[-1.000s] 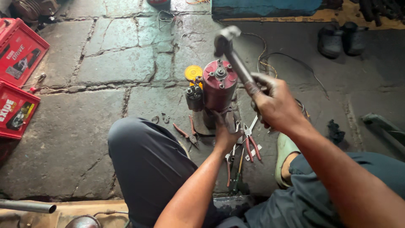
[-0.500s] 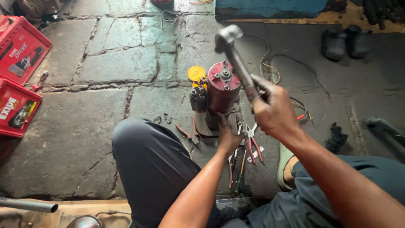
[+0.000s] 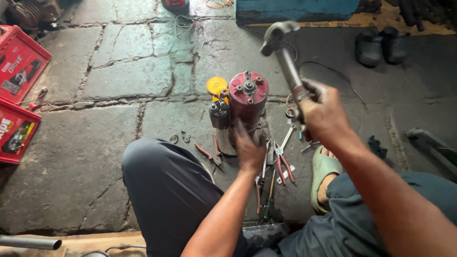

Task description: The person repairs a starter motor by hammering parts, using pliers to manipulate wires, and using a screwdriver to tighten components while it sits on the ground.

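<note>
Red cylindrical motor (image 3: 248, 97) stands upright on the stone floor (image 3: 119, 81), just in front of the person's knees, its black side unit (image 3: 220, 114) facing left. The left hand (image 3: 248, 148) is clamped around its base, seemingly to steady it. The right hand (image 3: 320, 113) is closed around the handle of a hammer (image 3: 282, 52), whose head is raised above and to the right of the motor's top. Pliers (image 3: 283, 164) and other tools lie close by, within reach. The left hand hides the motor's lower part, and the small bits (image 3: 181, 138) on the floor are too tiny to identify.
</note>
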